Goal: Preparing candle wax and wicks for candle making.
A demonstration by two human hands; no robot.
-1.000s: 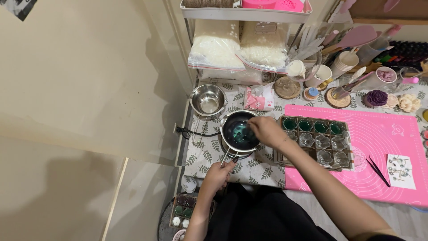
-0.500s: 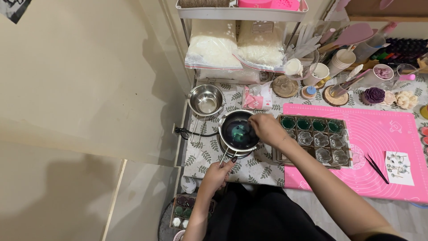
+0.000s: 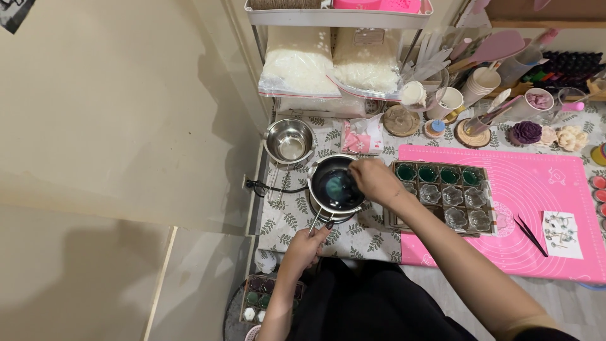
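A small metal pot (image 3: 334, 188) of blue-green liquid stands on the leaf-patterned cloth (image 3: 287, 218). My left hand (image 3: 307, 245) grips the pot's handle (image 3: 317, 219) at the near side. My right hand (image 3: 374, 180) hovers over the pot's right rim with fingers pinched together; what they hold is hidden. Right of the pot lies a clear mould tray (image 3: 442, 196) with flower-shaped cavities. Its far row is filled with dark green liquid.
An empty steel bowl (image 3: 290, 141) sits behind the pot, left. A pink mat (image 3: 536, 189) carries tweezers (image 3: 530, 235) and a small card. Bags of white flakes (image 3: 300, 63), cups, tools and flower-shaped pieces crowd the back. A box of small pieces (image 3: 265, 297) rests on the floor.
My right hand has shifted slightly over the pot's right rim. My left hand stays on the handle.
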